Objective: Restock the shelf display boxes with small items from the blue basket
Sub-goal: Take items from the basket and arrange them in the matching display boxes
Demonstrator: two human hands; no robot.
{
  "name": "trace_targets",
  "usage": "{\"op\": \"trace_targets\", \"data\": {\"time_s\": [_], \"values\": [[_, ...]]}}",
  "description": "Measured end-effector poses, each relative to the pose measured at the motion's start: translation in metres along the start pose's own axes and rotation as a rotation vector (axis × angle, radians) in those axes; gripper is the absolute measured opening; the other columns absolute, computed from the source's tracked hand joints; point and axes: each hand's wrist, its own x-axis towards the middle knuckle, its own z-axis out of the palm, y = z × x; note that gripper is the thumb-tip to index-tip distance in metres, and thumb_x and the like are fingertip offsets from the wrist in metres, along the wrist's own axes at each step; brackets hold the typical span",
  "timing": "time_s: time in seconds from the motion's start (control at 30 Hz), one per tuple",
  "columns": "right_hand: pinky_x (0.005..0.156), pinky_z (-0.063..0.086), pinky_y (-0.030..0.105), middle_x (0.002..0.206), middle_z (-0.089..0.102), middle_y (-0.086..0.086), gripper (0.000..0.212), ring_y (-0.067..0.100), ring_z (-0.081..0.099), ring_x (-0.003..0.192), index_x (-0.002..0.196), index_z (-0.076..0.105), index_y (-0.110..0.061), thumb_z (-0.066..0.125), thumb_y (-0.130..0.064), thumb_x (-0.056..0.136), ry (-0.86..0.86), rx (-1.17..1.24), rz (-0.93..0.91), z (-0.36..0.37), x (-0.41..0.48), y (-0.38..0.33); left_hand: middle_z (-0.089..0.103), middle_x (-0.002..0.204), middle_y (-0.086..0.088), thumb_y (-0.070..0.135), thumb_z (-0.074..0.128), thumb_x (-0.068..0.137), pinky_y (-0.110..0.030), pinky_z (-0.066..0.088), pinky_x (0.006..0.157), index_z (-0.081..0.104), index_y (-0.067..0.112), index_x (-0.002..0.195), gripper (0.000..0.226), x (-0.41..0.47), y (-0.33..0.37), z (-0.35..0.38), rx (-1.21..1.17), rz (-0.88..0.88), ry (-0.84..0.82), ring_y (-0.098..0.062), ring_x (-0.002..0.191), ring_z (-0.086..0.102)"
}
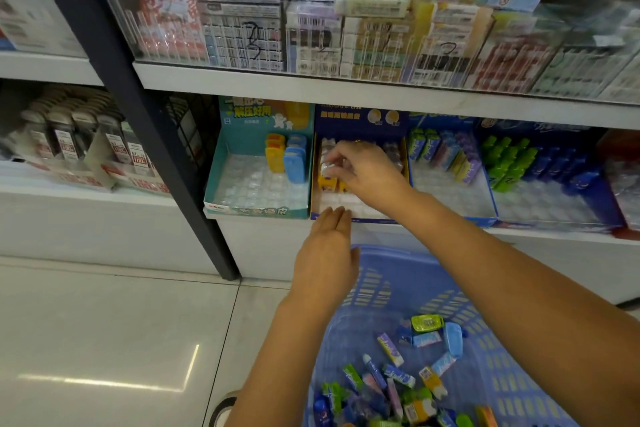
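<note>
One small clear-wrapped item (327,168) pinched at the fingertips of the right hand (360,172), held inside the dark blue display box (360,121) on the lower shelf, just above the yellow pieces (330,183) already standing there. Held upright and close to that row, probably so as to drop straight into the next free cell of the white tray (349,204). Left hand (327,255) below and nearer, fingers extended flat and together, holding nothing, fingertips reaching the box's front lip; seemingly there to steady the box or wait for the next piece, though contact could not be confirmed.

Left of the fingers, a teal display box (256,184) mostly bare, with a few yellow and blue pieces at the back. Right of them, two more boxes holding purple, green and blue sticks (502,163), front rows unfilled. Below the wrists, the blue basket (398,274) on the floor, plenty of loose wrapped items (398,378) remaining in it, so restocking judged far from finished.

Above the fingers, a white shelf (346,88) carrying stacked cartons behind a clear guard. Pale glossy floor tiles (104,340) to the left, crossed by a dark upright post (156,114). Dim shop lighting, far edges blurred.
</note>
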Motion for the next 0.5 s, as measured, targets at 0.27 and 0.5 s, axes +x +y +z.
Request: {"op": "trace_targets", "data": {"time_s": [0.27, 0.5], "values": [[0.084, 0.04, 0.025, 0.108, 0.064, 0.009, 0.025, 0.021, 0.056, 0.101, 0.111, 0.065, -0.011, 0.06, -0.025, 0.09, 0.006, -0.012, 0.013, 0.003, 0.007, 0.004, 0.023, 0.157, -0.004, 0.026, 0.049, 0.097, -0.024, 0.015, 0.114, 0.023, 0.011, 0.149, 0.061, 0.003, -0.004, 0.001, -0.011, 0.021, 0.025, -0.017, 0.145, 0.016], [0.078, 0.034, 0.017, 0.109, 0.067, 0.006, 0.025, 0.008, 0.05, 0.09, 0.112, 0.066, -0.011, 0.06, -0.021, 0.09, 0.082, 0.09, 0.023, 0.012, 0.002, 0.003, 0.024, 0.156, -0.005, 0.026, 0.051, 0.096, -0.025, 0.017, 0.114, 0.025, 0.01, 0.149, 0.061, 0.003, -0.005, 0.001, -0.014, 0.033, 0.034, -0.018, 0.145, 0.017]]}}
